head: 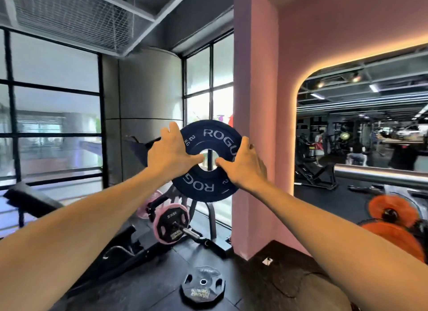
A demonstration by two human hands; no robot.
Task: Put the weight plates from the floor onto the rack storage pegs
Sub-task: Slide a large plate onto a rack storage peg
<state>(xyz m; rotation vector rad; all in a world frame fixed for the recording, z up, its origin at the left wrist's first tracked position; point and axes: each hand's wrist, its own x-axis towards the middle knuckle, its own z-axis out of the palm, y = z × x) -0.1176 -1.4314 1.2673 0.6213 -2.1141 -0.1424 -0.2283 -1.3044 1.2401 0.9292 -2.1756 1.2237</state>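
Item: round navy rubber weight plate [209,146], "ROGUE" lettering, held upright at chest height w/ both hands, dark post visible thru centre hole. Left hand [170,153] grips left rim, thumb at hole edge; right hand [243,165] likewise on right rim. Black grip-hole iron plate [203,287] flat on dark floor [143,287] below. Pink-rimmed plate [171,224] on low peg behind.

The dark blue round rubber weight plate [209,139] has its lettering partly hidden behind both hands; the orange plates [393,232] are cut off at the right edge.
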